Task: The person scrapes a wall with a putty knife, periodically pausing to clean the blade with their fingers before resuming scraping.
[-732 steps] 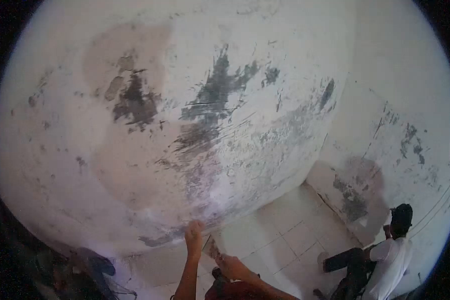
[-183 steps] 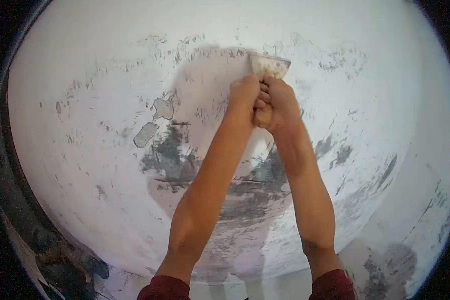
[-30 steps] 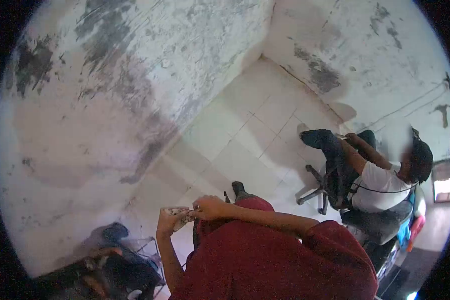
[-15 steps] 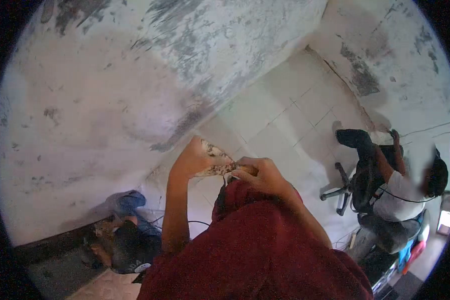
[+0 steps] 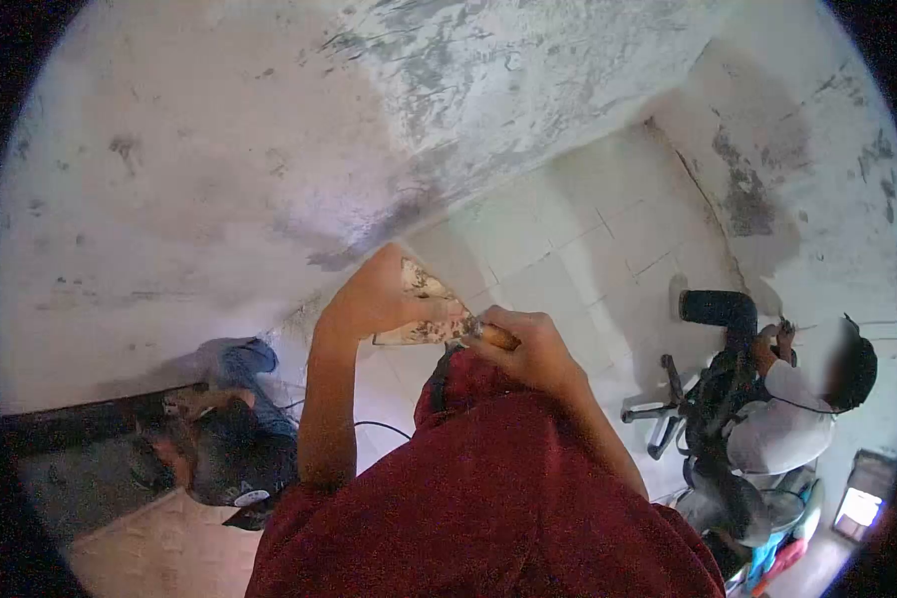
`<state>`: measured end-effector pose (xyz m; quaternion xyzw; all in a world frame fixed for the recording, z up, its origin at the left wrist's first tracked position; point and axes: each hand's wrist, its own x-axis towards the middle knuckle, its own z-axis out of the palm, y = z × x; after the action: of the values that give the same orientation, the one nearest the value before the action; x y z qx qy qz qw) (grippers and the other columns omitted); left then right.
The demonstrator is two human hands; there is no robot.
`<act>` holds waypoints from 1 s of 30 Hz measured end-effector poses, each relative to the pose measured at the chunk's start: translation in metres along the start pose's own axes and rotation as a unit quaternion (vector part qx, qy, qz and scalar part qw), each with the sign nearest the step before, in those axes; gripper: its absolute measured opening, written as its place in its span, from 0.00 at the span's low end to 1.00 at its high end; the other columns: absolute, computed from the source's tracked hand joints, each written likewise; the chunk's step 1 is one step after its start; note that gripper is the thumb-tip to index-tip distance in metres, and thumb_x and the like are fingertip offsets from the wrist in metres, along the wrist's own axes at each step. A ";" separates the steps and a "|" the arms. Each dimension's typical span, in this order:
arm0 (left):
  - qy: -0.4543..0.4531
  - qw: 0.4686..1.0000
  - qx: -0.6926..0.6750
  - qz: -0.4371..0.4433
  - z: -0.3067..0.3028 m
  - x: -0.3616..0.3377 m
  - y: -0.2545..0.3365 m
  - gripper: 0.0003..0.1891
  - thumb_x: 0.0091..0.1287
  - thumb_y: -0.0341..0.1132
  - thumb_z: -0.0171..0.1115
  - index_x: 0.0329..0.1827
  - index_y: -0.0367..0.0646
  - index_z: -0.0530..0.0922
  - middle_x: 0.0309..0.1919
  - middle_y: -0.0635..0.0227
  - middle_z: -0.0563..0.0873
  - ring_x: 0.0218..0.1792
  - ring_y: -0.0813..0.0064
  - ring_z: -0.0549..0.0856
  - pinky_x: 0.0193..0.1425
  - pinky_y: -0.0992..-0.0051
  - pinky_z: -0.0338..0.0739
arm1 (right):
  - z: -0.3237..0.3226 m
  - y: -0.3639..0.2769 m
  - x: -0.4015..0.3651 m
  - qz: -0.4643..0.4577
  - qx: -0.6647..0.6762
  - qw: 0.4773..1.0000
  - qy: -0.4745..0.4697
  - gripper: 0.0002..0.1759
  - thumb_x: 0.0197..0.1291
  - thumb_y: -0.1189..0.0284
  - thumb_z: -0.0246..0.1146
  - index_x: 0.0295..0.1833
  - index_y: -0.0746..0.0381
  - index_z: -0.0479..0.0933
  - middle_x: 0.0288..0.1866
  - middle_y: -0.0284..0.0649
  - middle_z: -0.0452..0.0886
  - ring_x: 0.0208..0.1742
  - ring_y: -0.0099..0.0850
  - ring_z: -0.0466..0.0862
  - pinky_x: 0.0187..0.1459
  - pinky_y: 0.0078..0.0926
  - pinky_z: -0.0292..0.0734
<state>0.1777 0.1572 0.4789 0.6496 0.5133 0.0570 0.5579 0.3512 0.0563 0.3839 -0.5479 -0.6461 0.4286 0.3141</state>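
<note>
A scraper with a wide, cream blade (image 5: 431, 329) mottled with dark spots and a brown wooden handle (image 5: 499, 337) is held level in front of my red shirt. My left hand (image 5: 374, 299) grips the blade, with the fingers lying across its face and part of the blade showing above and below them. My right hand (image 5: 536, 349) is closed around the handle, close to where it meets the blade. Behind the scraper lies the pale tiled floor (image 5: 548, 259). The undersides of both hands are hidden.
Patchy, scuffed walls (image 5: 219, 149) meet in a corner ahead. At right, a person (image 5: 782, 429) sits on a wheeled office chair (image 5: 668, 409). Another person (image 5: 239, 448) sits low at left, beside a light mat (image 5: 159, 548). A black cable (image 5: 384, 427) runs near my left arm.
My view has shifted, so the walls and corner sit lower and further right. Both hands keep hold of the scraper, and my left hand has turned slightly. The person at right has bent an arm.
</note>
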 end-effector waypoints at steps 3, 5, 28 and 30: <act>0.178 0.981 0.041 0.066 0.025 0.003 -0.035 0.18 0.39 0.39 0.72 0.30 0.36 0.80 0.24 0.63 0.83 0.26 0.78 0.80 0.34 0.77 0.74 | -0.003 0.001 -0.006 0.021 -0.017 0.999 -0.031 0.12 0.50 0.67 0.65 0.35 0.63 0.75 0.24 0.46 0.77 0.23 0.38 0.78 0.28 0.28 0.72; 0.144 0.988 0.025 0.052 0.031 -0.006 -0.022 0.15 0.39 0.38 0.71 0.27 0.36 0.81 0.23 0.63 0.83 0.25 0.78 0.80 0.32 0.77 0.74 | -0.006 -0.004 -0.014 0.033 -0.022 0.998 -0.056 0.12 0.50 0.68 0.64 0.33 0.64 0.73 0.23 0.47 0.76 0.23 0.41 0.77 0.28 0.30 0.71; 0.175 0.972 -0.150 -0.042 0.136 -0.013 -0.074 0.10 0.42 0.28 0.69 0.26 0.33 0.80 0.20 0.64 0.81 0.20 0.78 0.78 0.26 0.79 0.74 | -0.017 0.046 -0.084 -0.041 -0.108 0.990 -0.077 0.10 0.51 0.66 0.58 0.31 0.62 0.70 0.21 0.51 0.75 0.28 0.50 0.77 0.31 0.46 0.70; 0.034 0.973 -0.225 -0.032 0.140 -0.017 -0.059 0.13 0.42 0.25 0.67 0.32 0.32 0.79 0.24 0.60 0.82 0.23 0.74 0.81 0.30 0.78 0.77 | -0.019 0.045 -0.090 -0.031 -0.128 0.990 -0.048 0.10 0.50 0.65 0.58 0.31 0.62 0.70 0.22 0.51 0.75 0.28 0.50 0.77 0.31 0.47 0.71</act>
<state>0.2253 0.0429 0.3893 0.4882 0.5266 0.1753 0.6736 0.4055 -0.0259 0.3574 -0.5422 -0.7267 0.3584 0.2225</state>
